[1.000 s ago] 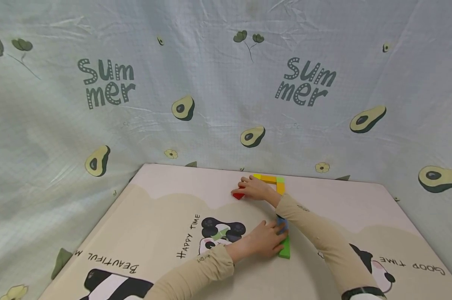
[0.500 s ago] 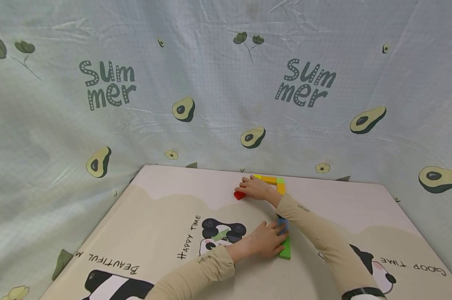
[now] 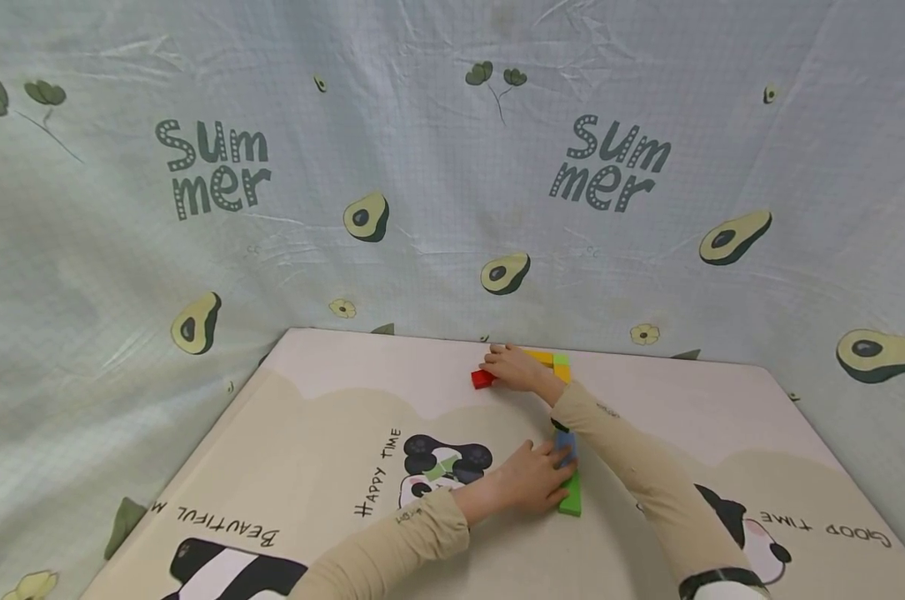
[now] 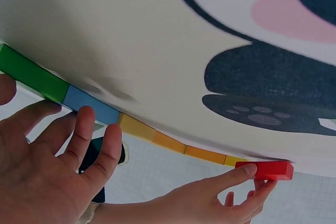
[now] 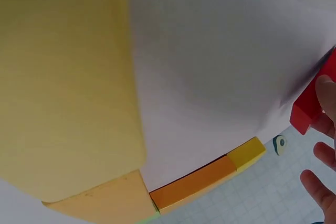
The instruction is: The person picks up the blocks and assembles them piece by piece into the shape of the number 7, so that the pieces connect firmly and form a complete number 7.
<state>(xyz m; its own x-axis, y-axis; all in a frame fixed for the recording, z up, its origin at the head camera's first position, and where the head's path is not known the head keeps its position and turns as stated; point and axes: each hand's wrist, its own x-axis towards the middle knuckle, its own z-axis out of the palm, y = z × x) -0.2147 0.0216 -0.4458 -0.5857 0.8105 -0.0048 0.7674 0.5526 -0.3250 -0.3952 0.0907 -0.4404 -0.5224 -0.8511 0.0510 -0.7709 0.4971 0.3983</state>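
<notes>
My right hand (image 3: pixel 518 368) pinches a red block (image 4: pixel 270 170) between thumb and fingers near the back of the table. Close by, a yellow block (image 5: pixel 247 153) ends a row of joined blocks, and the red block is apart from it in the right wrist view. My left hand (image 3: pixel 531 482) lies beside the row's near part with its fingers loosely spread. Its fingertips reach the side of the blue block (image 4: pixel 92 105) and the green block (image 4: pixel 34 72); whether they press is unclear. My right forearm partly hides the row in the head view.
Orange blocks (image 5: pixel 194 183) form the row's far side, with a light green block (image 3: pixel 561 360) at the corner. The table mat (image 3: pixel 332 425) carries printed pandas and lettering. Directly behind the table's back edge hangs a patterned cloth (image 3: pixel 422 167).
My right hand has shifted slightly toward the back with the red block, which has turned a little. The hand now covers the yellow block in the head view. My left hand stays in place.
</notes>
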